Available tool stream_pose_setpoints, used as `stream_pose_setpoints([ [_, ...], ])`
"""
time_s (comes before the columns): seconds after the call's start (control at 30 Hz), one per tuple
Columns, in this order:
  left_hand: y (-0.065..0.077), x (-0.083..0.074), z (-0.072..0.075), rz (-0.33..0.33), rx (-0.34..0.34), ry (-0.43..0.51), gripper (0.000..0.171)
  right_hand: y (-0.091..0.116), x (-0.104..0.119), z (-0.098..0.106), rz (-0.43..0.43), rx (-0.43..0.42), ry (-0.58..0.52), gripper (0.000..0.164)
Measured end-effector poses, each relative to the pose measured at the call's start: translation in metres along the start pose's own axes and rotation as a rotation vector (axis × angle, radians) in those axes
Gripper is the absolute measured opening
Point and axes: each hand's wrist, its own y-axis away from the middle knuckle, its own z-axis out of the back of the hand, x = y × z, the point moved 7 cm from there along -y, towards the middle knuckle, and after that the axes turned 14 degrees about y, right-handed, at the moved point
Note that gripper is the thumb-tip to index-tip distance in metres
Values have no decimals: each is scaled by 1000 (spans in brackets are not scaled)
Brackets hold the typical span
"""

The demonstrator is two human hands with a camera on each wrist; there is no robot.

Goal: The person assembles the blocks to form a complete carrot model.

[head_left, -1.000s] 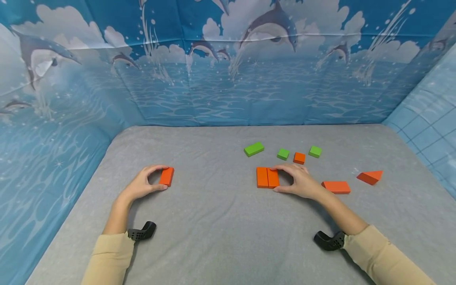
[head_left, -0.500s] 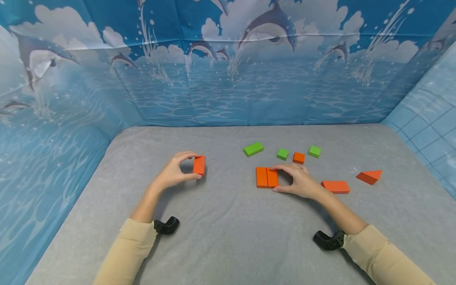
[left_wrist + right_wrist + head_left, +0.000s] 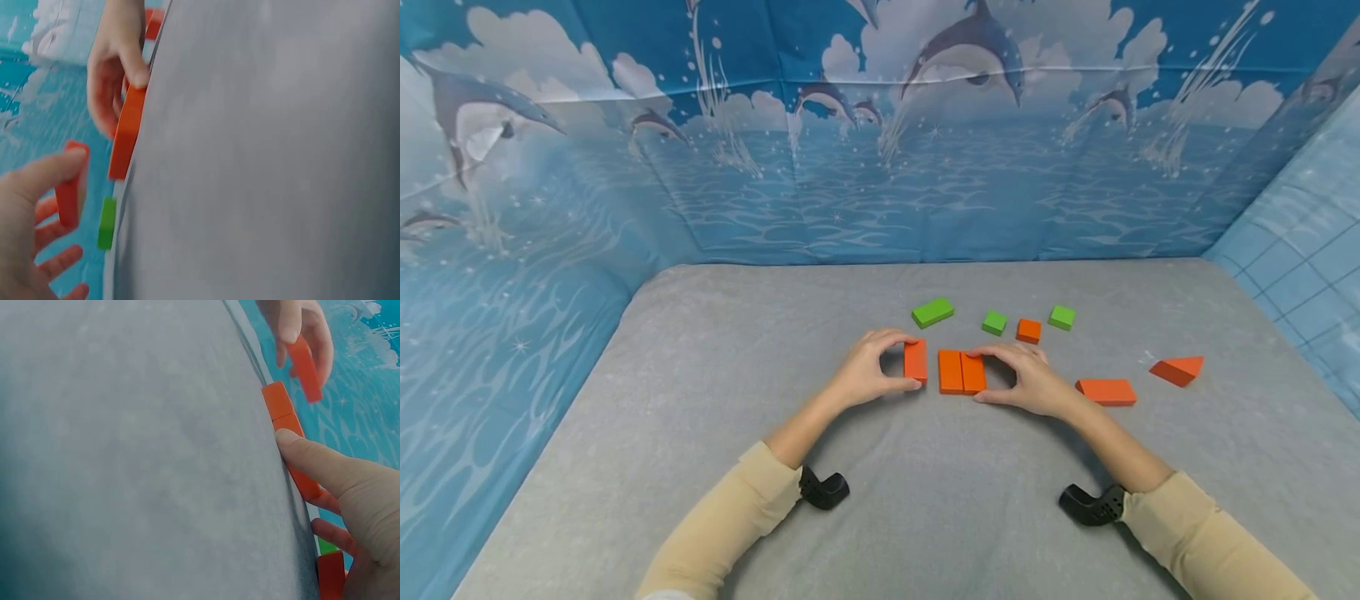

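Note:
My left hand point(image 3: 862, 372) pinches an orange rectangular block point(image 3: 915, 362) between thumb and fingers. In the right wrist view this held block point(image 3: 305, 369) hangs above the table surface, tilted. Just to its right, a small gap apart, two orange blocks lie side by side on the grey cloth: a left one point(image 3: 951, 372) and a right one point(image 3: 973, 374). With thumb and fingertips at its near and far ends, my right hand point(image 3: 1030, 382) grips the right one. The left wrist view shows the pair edge-on, the nearer block point(image 3: 127, 134) hiding part of the other.
Behind the pair lie a long green block point(image 3: 932, 312), two small green blocks point(image 3: 994, 322) and a small orange block point(image 3: 1028, 331). Farther right are an orange block point(image 3: 1107, 392) and an orange triangular block point(image 3: 1180, 371). A dolphin-print curtain point(image 3: 880, 208) closes off the back.
My left hand has lifted its orange block and carried it right, from the table's left side to beside the pair. The right hand has stayed on its block.

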Motion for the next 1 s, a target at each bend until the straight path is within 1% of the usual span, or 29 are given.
stream_pose_setpoints([
  [0.17,-2,5,-14,4,-11,-53,60,-1,0,1,-6,-2,8,59],
  [0.33,-2,10,-22,0,-17,-88,59,-1,-1,1,0,-7,16,59],
  [0.43,-3,10,-26,-16,-13,-112,59,0,-1,1,1,-7,19,59],
  [0.67,-3,10,-29,-38,-11,-122,59,-1,-1,1,-1,-1,10,59],
  [1.0,-2,12,-31,-20,-9,-119,59,-1,0,1,0,8,13,59],
])
